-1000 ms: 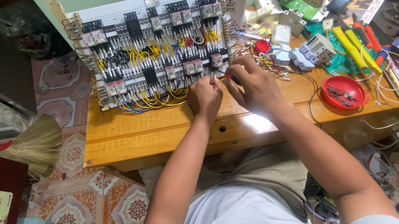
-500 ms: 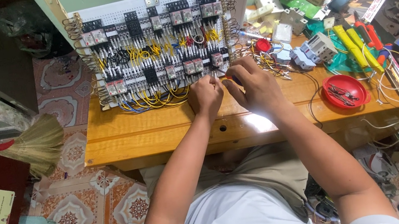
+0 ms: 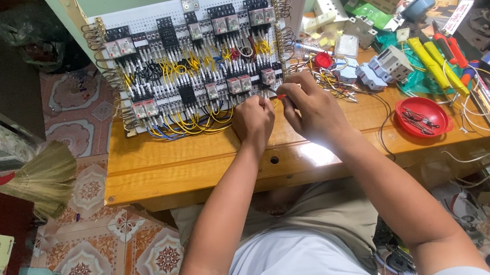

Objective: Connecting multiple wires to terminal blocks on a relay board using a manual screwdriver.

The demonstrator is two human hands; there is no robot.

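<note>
Wooden table carries a wiring panel where the left hand rests curled and the right hand seemingly pinches a red-handled screwdriver at a lower terminal, needing steady turning.

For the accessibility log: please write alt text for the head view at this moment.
A seated person's left hand and right hand meet at the lower edge of a white wiring board packed with relays and yellow wires; the right hand pinches a thin red-tipped tool. The wooden workbench holds a red dish and scattered tools.

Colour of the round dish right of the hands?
Red dish, clearest in the head view.
</note>
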